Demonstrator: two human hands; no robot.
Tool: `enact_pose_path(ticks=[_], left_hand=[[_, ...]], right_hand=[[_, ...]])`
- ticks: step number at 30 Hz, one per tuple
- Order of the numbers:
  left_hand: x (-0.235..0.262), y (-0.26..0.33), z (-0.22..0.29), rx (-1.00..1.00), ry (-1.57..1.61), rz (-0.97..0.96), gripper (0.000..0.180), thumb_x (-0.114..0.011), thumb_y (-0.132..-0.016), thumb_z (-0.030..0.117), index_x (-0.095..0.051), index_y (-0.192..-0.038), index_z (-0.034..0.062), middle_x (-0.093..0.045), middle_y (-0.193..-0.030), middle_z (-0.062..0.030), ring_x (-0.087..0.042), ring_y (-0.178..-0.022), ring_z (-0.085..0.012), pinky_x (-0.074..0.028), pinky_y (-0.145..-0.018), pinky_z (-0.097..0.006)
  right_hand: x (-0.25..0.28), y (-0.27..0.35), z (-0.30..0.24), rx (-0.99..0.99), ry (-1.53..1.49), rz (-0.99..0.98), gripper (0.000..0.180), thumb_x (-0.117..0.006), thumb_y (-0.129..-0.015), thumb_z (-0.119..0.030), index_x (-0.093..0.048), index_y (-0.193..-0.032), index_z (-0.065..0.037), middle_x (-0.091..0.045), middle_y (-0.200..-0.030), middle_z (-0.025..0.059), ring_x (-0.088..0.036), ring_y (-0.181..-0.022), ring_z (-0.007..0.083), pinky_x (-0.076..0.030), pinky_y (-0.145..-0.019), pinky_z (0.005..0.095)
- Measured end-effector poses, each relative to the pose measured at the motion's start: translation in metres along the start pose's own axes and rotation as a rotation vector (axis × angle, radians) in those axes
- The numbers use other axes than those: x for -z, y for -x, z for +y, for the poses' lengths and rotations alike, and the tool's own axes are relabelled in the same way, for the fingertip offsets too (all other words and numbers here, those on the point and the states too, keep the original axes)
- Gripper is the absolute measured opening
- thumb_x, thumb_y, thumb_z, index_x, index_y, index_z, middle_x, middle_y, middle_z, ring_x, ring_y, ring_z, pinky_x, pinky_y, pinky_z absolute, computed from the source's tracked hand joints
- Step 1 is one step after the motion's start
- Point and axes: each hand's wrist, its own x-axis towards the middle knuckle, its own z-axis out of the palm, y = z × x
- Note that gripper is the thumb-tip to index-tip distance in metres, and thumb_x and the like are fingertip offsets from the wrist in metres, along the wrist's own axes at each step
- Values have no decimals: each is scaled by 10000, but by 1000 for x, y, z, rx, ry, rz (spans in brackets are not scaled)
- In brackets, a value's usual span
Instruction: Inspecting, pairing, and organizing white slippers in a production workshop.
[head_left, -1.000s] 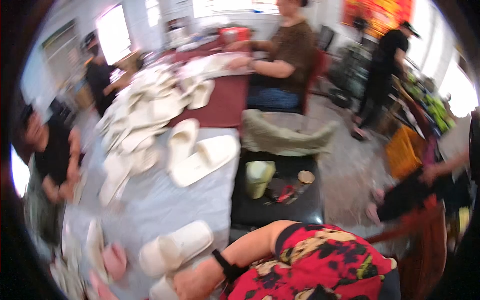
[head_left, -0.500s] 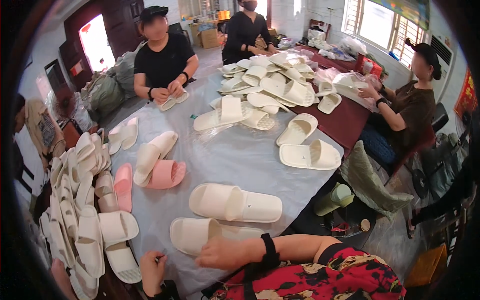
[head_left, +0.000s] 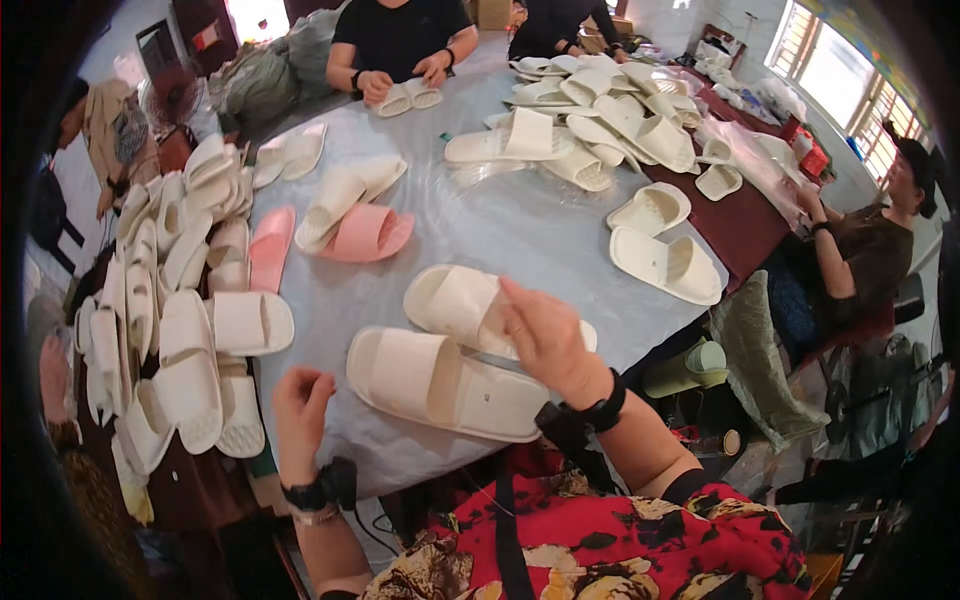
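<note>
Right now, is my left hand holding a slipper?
No, your left hand is curled beside the nearer cream slipper, with a visible gap between them.

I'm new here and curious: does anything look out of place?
A pink slipper, lying against a cream slipper, and another pink slipper beside the left slipper pile look odd: the others are cream.

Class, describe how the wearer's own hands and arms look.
The left hand and right hand are gloveless. A bulky black band circles each wrist, with a thin pale bracelet beside the left. The right arm's short red floral-patterned fabric sleeve ends in a dark edge.
</note>
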Motion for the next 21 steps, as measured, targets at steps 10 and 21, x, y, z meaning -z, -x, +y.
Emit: enact_pose_path(ticks=[10,21], left_hand=[[-52,-41,-8,33,285,-127,131,-690,-844,90,-604,-812,-3,-648,-804,-42,-580,-729,-70,-468,-666,-215],[-74,-56,-10,-7,402,-145,137,-621,-912,125,-556,-818,49,-582,-784,-1,-538,-701,-70,-462,-676,-220]], right_hand=[[24,32,7,-249,242,-234,257,-608,-855,-73,-626,-1100,3,-597,-667,188,-594,-599,347,-459,-537,421],[38,39,27,-292,292,-170,190,-617,-848,-111,-643,-1026,-52,-622,-668,150,-611,-598,328,-476,-527,421]])
